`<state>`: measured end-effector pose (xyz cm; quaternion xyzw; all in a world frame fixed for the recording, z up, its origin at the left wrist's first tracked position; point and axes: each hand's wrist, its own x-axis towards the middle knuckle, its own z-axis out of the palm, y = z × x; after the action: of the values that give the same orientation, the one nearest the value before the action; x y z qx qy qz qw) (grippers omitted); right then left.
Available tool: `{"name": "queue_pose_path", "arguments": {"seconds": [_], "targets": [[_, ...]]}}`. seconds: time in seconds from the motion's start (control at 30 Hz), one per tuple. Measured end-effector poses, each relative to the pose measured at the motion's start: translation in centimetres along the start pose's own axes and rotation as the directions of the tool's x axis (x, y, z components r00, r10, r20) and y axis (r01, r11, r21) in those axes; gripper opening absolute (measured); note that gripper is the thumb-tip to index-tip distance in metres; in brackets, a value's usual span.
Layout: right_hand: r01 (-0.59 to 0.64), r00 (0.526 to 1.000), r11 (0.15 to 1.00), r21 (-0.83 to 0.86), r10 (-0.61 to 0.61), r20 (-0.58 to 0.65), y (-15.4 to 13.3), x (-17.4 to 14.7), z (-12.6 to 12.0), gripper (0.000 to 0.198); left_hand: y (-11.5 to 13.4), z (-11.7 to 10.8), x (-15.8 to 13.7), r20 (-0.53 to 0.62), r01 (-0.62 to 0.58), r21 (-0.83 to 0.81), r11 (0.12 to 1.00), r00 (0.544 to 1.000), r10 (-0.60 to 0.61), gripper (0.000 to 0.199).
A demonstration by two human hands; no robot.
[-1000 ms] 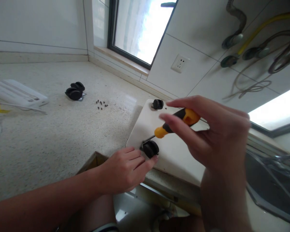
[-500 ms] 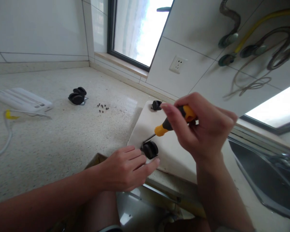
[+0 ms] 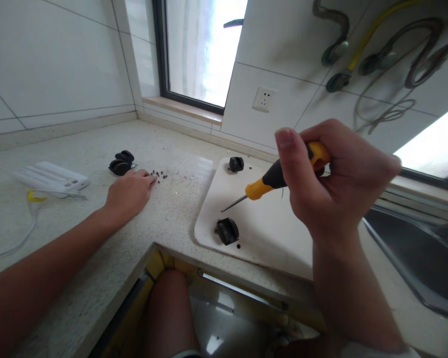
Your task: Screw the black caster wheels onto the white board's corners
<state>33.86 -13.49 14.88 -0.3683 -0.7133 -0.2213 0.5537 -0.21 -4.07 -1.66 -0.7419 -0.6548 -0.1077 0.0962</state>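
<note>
My right hand [image 3: 330,184] is wrapped round a yellow and black screwdriver [image 3: 271,179]. Its thin metal tip hovers just above a black caster wheel [image 3: 227,231] that stands on a white board [image 3: 261,223]. A second caster [image 3: 236,164] sits near the board's far edge. On the counter to the left, my left hand [image 3: 132,191] has its fingertips drawn together at a small group of dark screws [image 3: 160,175]. Whether a screw is between those fingers is too small to make out. Loose casters [image 3: 120,163] lie just behind that hand.
A white power bank [image 3: 52,176] and a white cable [image 3: 32,228] with a yellow tag lie at the left of the stone counter [image 3: 171,219]. A sink [image 3: 410,258] is at the right. Hoses [image 3: 336,20] and a socket [image 3: 264,99] are on the tiled wall.
My left hand has left the near caster and moved left across the counter to the screws. My right hand has lifted the screwdriver tip off the caster, and the view has shifted a little.
</note>
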Motion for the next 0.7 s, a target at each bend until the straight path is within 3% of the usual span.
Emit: {"name": "queue_pose_path", "arguments": {"seconds": [0.17, 0.37, 0.53, 0.6, 0.7], "targets": [[-0.014, 1.0, 1.0, -0.014, 0.014, 0.017, -0.1, 0.0, 0.0, 0.04, -0.1, -0.1, 0.0, 0.044, -0.03, -0.018, 0.999, 0.999, 0.03, 0.05], [-0.001, 1.0, 1.0, -0.014, 0.001, 0.02, 0.0, -0.1, -0.1, 0.04, -0.1, -0.4, 0.1, 0.046, 0.029, -0.027, 0.999, 0.999, -0.027, 0.042], [0.008, 1.0, 1.0, 0.022, -0.008, -0.002, 0.0, -0.1, 0.1, 0.039, 0.3, -0.6, 0.6, 0.004, 0.042, -0.21, 0.977, 0.999, -0.042, 0.035], [0.011, 0.999, 0.999, 0.034, -0.009, -0.039, 0.0, -0.1, 0.4, 0.038, 1.1, -1.5, 0.9, -0.003, 0.031, -0.427, 0.904, 0.999, -0.035, 0.033], [0.006, 0.995, 0.998, 0.065, 0.0, -0.095, -0.2, 0.1, 0.6, 0.033, 3.2, -3.5, 0.9, 0.028, 0.0, -0.759, 0.651, 0.999, 0.033, 0.037]]}}
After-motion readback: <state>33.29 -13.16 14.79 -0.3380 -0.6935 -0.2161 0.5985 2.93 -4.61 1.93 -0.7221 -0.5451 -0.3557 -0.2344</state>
